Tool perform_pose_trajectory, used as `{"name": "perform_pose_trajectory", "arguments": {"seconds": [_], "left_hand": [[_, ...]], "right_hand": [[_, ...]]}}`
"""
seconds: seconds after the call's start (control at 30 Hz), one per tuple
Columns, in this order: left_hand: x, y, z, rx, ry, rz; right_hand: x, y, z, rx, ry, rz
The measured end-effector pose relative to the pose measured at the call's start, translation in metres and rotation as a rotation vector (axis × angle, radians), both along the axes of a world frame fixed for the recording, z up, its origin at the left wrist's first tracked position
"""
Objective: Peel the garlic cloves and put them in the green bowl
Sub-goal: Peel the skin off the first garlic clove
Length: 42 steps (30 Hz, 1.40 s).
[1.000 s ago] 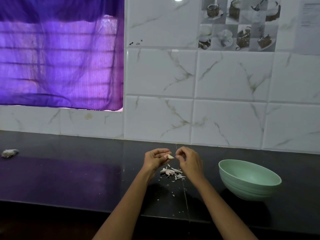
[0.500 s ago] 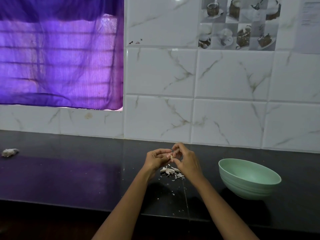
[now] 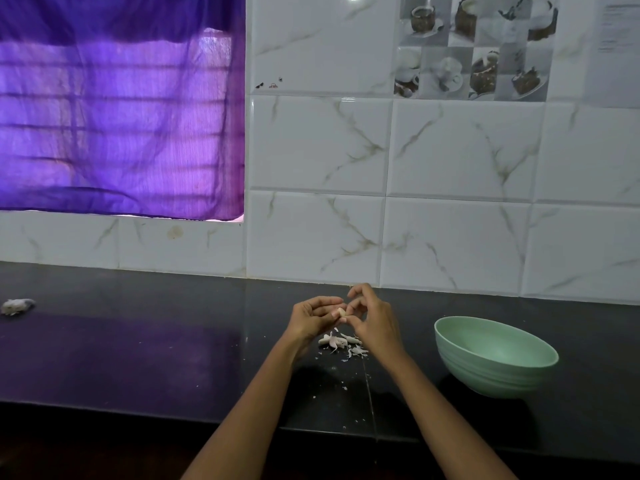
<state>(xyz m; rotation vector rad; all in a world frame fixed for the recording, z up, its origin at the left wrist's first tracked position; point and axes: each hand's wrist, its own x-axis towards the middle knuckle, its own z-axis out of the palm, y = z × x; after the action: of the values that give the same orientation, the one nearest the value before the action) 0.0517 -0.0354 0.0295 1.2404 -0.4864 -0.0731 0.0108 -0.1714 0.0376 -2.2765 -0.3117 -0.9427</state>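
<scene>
A small pale garlic clove [image 3: 341, 311] is pinched between my two hands above the black counter. My left hand [image 3: 313, 318] holds it with curled fingers and thumb. My right hand [image 3: 372, 320] pinches it from the right, fingers bent over it. Below the hands lies a small heap of white garlic skins and pieces [image 3: 341, 342]. The green bowl [image 3: 493, 355] stands on the counter to the right of my right hand; what its inside holds I cannot tell.
The black counter [image 3: 138, 341] runs along a white tiled wall [image 3: 450, 202]. A whitish lump [image 3: 17, 305], perhaps garlic, lies at the far left. A purple curtain [image 3: 114, 109] covers the window. Skin flakes dot the counter near its front edge.
My right hand has closed in on the clove held by the left hand; a second ago the two hands were slightly apart. The hands have risen a little.
</scene>
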Motion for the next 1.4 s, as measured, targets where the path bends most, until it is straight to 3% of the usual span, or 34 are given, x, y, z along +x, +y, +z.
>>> {"name": "perform_pose_trajectory", "arguments": {"seconds": [0.47,0.9,1.4], "left_hand": [[-0.0013,0.0012,0.0009,-0.010,-0.014,-0.015],[-0.0029,0.0008,0.0022,-0.015,0.004,-0.017],[-0.0039,0.0018,0.0047,-0.064,0.068,-0.035]], "right_hand": [[0.0010,0.0001,0.0004,0.057,-0.024,0.030],[0.0033,0.0010,-0.0001,0.306,0.014,0.156],[-0.0004,0.0022,0.0029,0.320,0.021,0.174]]}}
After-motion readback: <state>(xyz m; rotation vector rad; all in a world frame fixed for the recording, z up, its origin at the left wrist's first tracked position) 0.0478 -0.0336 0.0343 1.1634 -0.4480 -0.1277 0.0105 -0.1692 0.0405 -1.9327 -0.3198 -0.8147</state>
